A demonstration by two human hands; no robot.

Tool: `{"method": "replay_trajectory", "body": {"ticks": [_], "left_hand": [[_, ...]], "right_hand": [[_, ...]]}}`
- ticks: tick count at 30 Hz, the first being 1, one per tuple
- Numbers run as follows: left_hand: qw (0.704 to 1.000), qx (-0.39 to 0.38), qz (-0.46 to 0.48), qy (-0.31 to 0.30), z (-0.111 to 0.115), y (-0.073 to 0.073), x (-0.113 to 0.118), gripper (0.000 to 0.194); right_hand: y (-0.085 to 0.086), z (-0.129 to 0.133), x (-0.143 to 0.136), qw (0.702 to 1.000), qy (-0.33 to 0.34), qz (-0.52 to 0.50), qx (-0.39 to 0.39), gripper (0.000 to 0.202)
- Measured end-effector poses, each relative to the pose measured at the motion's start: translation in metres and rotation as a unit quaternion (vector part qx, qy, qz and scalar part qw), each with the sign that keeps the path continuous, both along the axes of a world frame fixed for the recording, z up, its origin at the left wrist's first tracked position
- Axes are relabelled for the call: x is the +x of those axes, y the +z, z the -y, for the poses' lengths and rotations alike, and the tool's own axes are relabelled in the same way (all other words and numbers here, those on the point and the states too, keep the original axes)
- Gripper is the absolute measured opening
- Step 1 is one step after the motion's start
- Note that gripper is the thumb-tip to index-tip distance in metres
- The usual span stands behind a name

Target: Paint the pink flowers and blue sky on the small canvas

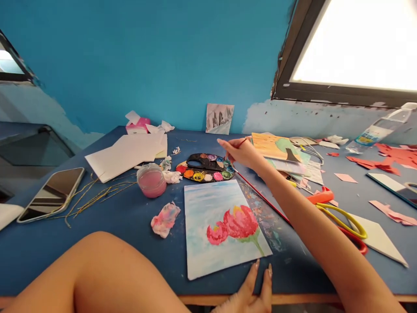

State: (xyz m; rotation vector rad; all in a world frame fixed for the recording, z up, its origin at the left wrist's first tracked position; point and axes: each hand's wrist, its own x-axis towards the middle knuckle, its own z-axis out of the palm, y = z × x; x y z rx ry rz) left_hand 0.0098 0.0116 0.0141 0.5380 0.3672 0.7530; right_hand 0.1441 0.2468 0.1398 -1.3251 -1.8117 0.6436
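Note:
My right hand (240,152) reaches over the watercolour palette (208,161), its fingers closed on a thin paintbrush (241,143) whose dark red handle shows above them. The brush tip is hard to make out near the palette's blue and green pans. My left hand (252,291) rests at the table's front edge, fingers stretched out, fingertips by the lower right corner of the painting (198,256). Red flowers with a green stem on a pale blue ground show on that painting. A second red paintbrush (260,193) lies beside it, passing under my right forearm.
Left of the painting are a cup of pink water (151,180), a stained tissue (165,219), dry stems (97,195) and a phone (52,195). Yellow-handled scissors (345,217), paper scraps and a plastic bottle (374,130) lie to the right. My bent knee (97,265) rises in front.

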Motion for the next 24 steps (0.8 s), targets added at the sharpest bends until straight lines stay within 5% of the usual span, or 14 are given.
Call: {"method": "replay_trajectory", "body": {"ticks": [4, 7, 11, 14, 15, 17, 18, 19, 22, 24], "left_hand": [[0.987, 0.155, -0.019, 0.033, 0.002, -0.025, 0.004, 0.034], [0.981, 0.19, -0.025, 0.037, 0.001, -0.016, 0.001, 0.04], [0.983, 0.17, -0.007, 0.069, 0.002, -0.001, -0.003, 0.042], [0.994, -0.014, 0.101, 0.033, 0.01, -0.016, 0.002, 0.044], [0.98, -0.121, 0.16, 0.014, 0.014, -0.025, 0.005, 0.045], [0.903, -0.326, 0.28, -0.001, 0.019, -0.04, 0.01, 0.05], [0.873, -0.376, 0.311, 0.001, 0.02, -0.044, 0.011, 0.051], [0.872, -0.374, 0.315, 0.008, 0.02, -0.045, 0.011, 0.05], [0.978, -0.104, 0.18, 0.03, 0.014, -0.03, 0.005, 0.043], [0.991, 0.077, 0.088, 0.062, 0.008, -0.015, 0.0, 0.038]], "right_hand": [[-0.005, 0.011, -0.012, 0.993, 0.097, -0.037, -0.054, 0.067], [0.004, 0.025, -0.049, 0.965, 0.186, -0.187, -0.008, 0.06], [0.014, 0.034, -0.116, 0.952, 0.271, -0.14, 0.007, 0.056], [0.009, 0.029, -0.151, 0.959, 0.283, -0.028, -0.015, 0.055], [0.007, 0.027, -0.158, 0.96, 0.277, 0.008, -0.025, 0.056], [0.004, 0.024, -0.163, 0.961, 0.271, 0.037, -0.037, 0.057], [0.005, 0.024, -0.161, 0.961, 0.272, 0.022, -0.036, 0.056], [0.006, 0.025, -0.156, 0.961, 0.273, -0.008, -0.03, 0.056], [0.014, 0.028, -0.124, 0.964, 0.243, -0.108, 0.003, 0.06], [0.017, 0.029, -0.091, 0.972, 0.192, -0.133, 0.034, 0.062]]}}
